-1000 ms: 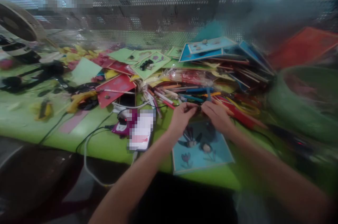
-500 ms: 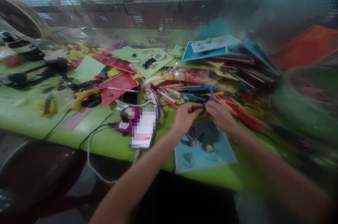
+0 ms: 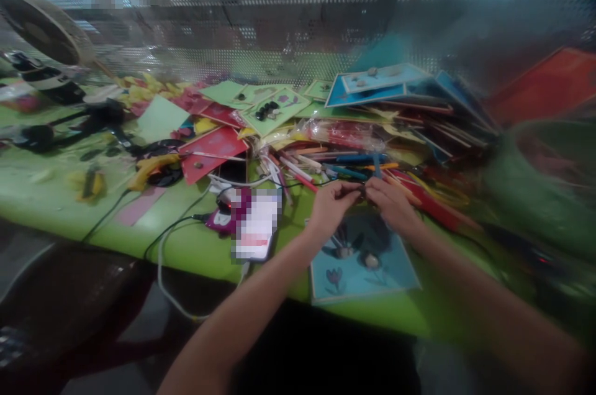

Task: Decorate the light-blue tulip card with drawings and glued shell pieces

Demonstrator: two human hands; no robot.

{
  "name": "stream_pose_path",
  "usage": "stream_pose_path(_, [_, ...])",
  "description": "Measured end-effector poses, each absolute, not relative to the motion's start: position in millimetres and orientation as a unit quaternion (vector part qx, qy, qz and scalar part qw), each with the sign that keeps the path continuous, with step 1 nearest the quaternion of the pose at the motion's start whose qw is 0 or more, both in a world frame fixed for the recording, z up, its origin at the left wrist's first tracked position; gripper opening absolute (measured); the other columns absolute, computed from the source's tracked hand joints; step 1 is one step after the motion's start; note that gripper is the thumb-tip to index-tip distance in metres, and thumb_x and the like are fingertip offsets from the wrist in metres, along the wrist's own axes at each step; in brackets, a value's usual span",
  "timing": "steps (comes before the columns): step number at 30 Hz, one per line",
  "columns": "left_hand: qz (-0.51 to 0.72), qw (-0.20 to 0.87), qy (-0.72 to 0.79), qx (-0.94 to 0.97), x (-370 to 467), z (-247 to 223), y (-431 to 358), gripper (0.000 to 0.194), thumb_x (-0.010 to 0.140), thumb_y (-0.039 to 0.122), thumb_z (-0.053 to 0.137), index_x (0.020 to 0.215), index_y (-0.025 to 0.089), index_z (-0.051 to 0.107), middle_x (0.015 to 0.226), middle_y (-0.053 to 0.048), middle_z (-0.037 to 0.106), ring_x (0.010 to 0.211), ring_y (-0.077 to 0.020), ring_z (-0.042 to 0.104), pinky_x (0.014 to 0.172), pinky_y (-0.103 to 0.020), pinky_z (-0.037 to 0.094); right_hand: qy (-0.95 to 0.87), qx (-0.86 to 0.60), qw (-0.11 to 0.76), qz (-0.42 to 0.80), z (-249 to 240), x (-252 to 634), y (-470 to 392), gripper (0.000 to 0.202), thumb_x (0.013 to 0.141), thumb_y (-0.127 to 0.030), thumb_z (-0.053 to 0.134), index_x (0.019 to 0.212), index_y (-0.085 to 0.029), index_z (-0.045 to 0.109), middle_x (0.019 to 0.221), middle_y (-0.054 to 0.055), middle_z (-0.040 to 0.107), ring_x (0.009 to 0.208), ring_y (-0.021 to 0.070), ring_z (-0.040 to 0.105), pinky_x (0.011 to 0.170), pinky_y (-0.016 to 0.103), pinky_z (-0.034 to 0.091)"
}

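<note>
Pinching a small dark piece [image 3: 362,190], too blurred to identify, the left hand [image 3: 328,205] has thumb and forefinger closed on it in the head view. The right hand [image 3: 391,202] has its fingers bunched together, their tips at the same piece; I cannot tell whether they grip it too. Take the rectangular light-blue card with a pale edge [image 3: 401,275] as a clock's centre, 12 pointing away from the person: the piece is at 12, off the card's surface, with the left hand at 11 and the right hand at 1.

The card looks partly made up. A pale rounded stone with a dark surround [image 3: 371,260] sits near its middle, a greyish pebble with light streaks [image 3: 344,251] lies between 9 and 10, and a purple tulip shape [image 3: 333,276] is at 8. Its far part lies in shadow, so I cannot tell how much is done there. The dark piece is not yet on the card; that much seems left, and anything beyond it does not show.

At 11, a pale-green card bearing glossy black stones [image 3: 266,111] appears further along, as does a light-blue card with grey stones [image 3: 372,74] at 12, atop a heap
</note>
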State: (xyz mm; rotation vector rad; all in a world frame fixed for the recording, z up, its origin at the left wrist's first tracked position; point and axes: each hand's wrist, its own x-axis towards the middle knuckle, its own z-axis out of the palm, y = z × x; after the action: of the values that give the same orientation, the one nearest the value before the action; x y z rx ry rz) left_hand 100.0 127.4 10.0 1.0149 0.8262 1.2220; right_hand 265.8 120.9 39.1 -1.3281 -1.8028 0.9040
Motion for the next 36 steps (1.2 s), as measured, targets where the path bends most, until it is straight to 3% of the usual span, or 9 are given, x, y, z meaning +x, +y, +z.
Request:
stream_pose_path(4, [0.536, 0.618, 0.369, 0.441, 98, 11, 127, 0.019, 0.077, 0.024, 0.079, 0.094, 0.015, 0.08, 0.088, -0.005, 0.079, 0.081, -0.0153, 0.069, 0.087, -0.031, 0.055, -0.736, -0.525, 0.309, 0.294, 40, 269, 120, 0.027, 0.097, -0.045, 0.046, 0.079, -0.025, 0.049, 0.073, -0.001, 0.05, 0.07, 0.0186, 0.047, 0.065, 0.032, 0.034])
stream_pose_path(9, [0.529, 0.615, 0.365, 0.458, 99, 7, 129, 0.017, 0.075, 0.021, 0.079, 0.091, 0.016, 0.081, 0.087, -0.005, 0.078, 0.082, -0.0156, 0.068, 0.085, -0.03, 0.054, -0.774, -0.533, 0.269, 0.213, 42, 268, 120, 0.026, 0.094, -0.038, 0.046, 0.073, -0.025, 0.04, 0.07, -0.001, 0.049, 0.067, 0.0186, 0.045, 0.064, 0.033, 0.03])
stream_pose_path(15, [0.517, 0.672, 0.341, 0.407, 100, 9, 128, 0.027, 0.069, 0.029, 0.087, 0.091, 0.015, 0.08, 0.086, -0.004, 0.078, 0.08, -0.0136, 0.067, 0.084, -0.029, 0.053, -0.742, -0.527, 0.328, 0.253, 43, 269, 119, 0.022, 0.091, -0.032, 0.047, 0.07, -0.024, 0.045, 0.066, -0.001, 0.049, 0.067, 0.0176, 0.048, 0.063, 0.031, 0.034])
stream_pose_path(19, [0.519, 0.688, 0.35, 0.367, 98, 12, 129, 0.034, 0.065, 0.032, 0.092, 0.09, 0.014, 0.078, 0.081, -0.002, 0.076, 0.074, -0.0118, 0.066, 0.081, -0.028, 0.052, -0.703, -0.539, 0.375, 0.272, 42, 274, 122, 0.022, 0.093, -0.035, 0.049, 0.075, -0.024, 0.053, 0.067, -0.002, 0.051, 0.064, 0.0162, 0.049, 0.062, 0.03, 0.037])
stream_pose_path(22, [0.521, 0.691, 0.35, 0.358, 97, 15, 128, 0.035, 0.066, 0.032, 0.092, 0.092, 0.014, 0.077, 0.083, -0.003, 0.076, 0.077, -0.0135, 0.068, 0.084, -0.03, 0.053, -0.657, -0.534, 0.414, 0.334, 40, 274, 126, 0.017, 0.09, -0.037, 0.056, 0.092, -0.023, 0.064, 0.079, 0.0, 0.062, 0.065, 0.0157, 0.053, 0.061, 0.03, 0.043])
stream_pose_path(25, [0.525, 0.689, 0.345, 0.362, 97, 18, 128, 0.031, 0.068, 0.03, 0.09, 0.091, 0.014, 0.076, 0.085, -0.003, 0.076, 0.079, -0.015, 0.069, 0.088, -0.033, 0.054, -0.658, -0.508, 0.413, 0.372, 37, 271, 128, 0.025, 0.086, -0.036, 0.062, 0.105, -0.022, 0.069, 0.097, 0.005, 0.071, 0.08, 0.0197, 0.063, 0.07, 0.033, 0.051])
stream_pose_path(28, [0.528, 0.685, 0.346, 0.364, 97, 18, 129, 0.027, 0.071, 0.026, 0.087, 0.091, 0.015, 0.075, 0.085, -0.003, 0.076, 0.079, -0.0152, 0.07, 0.09, -0.034, 0.054, -0.672, -0.509, 0.41, 0.349, 36, 269, 128, 0.021, 0.085, -0.034, 0.063, 0.099, -0.022, 0.072, 0.096, 0.006, 0.074, 0.09, 0.0229, 0.066, 0.08, 0.037, 0.053])
stream_pose_path(32, [0.534, 0.665, 0.373, 0.364, 96, 18, 129, 0.024, 0.073, 0.024, 0.084, 0.094, 0.015, 0.074, 0.089, -0.003, 0.076, 0.084, -0.0154, 0.07, 0.091, -0.033, 0.054, -0.638, -0.549, 0.42, 0.339, 40, 272, 126, 0.028, 0.091, -0.046, 0.058, 0.091, -0.021, 0.073, 0.084, 0.004, 0.072, 0.067, 0.0178, 0.061, 0.067, 0.032, 0.05])
stream_pose_path(36, [0.545, 0.648, 0.402, 0.349, 94, 19, 128, 0.024, 0.075, 0.023, 0.082, 0.095, 0.016, 0.072, 0.086, -0.001, 0.074, 0.081, -0.0133, 0.069, 0.088, -0.03, 0.054, -0.599, -0.562, 0.445, 0.356, 40, 275, 129, 0.039, 0.089, -0.056, 0.059, 0.077, -0.021, 0.07, 0.083, 0.006, 0.074, 0.062, 0.016, 0.059, 0.063, 0.031, 0.049])
